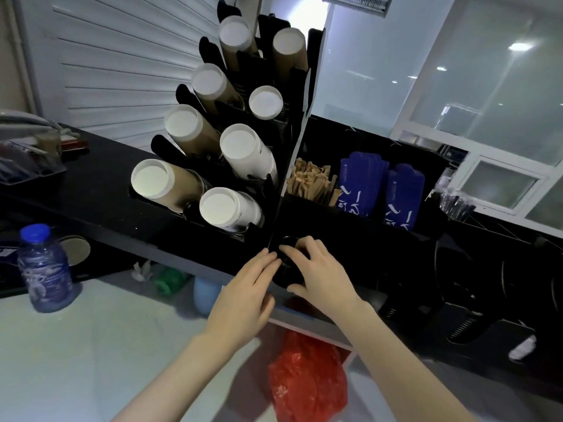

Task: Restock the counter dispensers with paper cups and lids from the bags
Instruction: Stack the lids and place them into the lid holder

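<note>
Both hands meet at the front edge of the black counter shelf [100, 190], where a stack of round black plastic lids [288, 274] sits between them. The right hand [320, 274] curls its fingers over the top and side of the stack, gripping it; the left hand [243, 295] lies against the stack's left side with fingers nearly straight, pressing rather than clasping. Just above stands the tall black tiered cup dispenser [300, 117], its slanted tubes filled with stacked paper cups [217, 208], white bottoms facing out. Right of it, a black organiser holds brown paper stirrer sleeves [310, 181] and blue sachets [359, 184]. A crumpled red plastic bag [307, 379] lies below the hands, and a clear plastic bottle with a blue cap [44, 269] stands at the left.
</note>
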`<state>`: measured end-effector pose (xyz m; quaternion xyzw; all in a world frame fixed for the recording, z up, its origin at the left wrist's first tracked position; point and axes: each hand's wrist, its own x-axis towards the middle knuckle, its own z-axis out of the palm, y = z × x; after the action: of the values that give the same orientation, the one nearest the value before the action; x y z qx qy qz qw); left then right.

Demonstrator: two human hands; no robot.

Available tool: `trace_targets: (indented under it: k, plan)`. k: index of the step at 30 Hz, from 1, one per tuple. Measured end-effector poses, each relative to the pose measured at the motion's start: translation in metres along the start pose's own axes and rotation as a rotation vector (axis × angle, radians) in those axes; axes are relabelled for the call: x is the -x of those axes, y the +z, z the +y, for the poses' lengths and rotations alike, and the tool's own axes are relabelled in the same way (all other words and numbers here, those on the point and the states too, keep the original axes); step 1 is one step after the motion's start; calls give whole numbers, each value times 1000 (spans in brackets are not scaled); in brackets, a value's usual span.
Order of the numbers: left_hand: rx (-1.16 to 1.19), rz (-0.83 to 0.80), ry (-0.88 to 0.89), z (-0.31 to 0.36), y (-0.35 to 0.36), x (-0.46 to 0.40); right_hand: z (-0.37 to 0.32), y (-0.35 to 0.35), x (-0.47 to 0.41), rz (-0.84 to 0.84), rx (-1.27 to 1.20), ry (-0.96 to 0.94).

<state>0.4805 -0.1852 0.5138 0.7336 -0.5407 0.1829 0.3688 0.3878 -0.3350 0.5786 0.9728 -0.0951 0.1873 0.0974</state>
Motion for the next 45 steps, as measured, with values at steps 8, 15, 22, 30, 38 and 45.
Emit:
trace_targets:
  k: [8,15,22,30,38,45]
  plan:
    - [-5,34,-55,7,11,3,8,-9,3,-15,-95,-26]
    - [135,194,-77,71,42,23,28,-32,98,248,-339,156]
    - [417,-244,-85,196,146,79,113,-20,307,-15,-409,633]
    - [544,-584,-566,315,277,86,217,-11,477,-224,-465,1007]
    - [324,-894,-679,370,331,91,236,47,495,-563,-512,918]
    - [519,-639,-810,378,323,97,238,69,501,-408,-623,891]
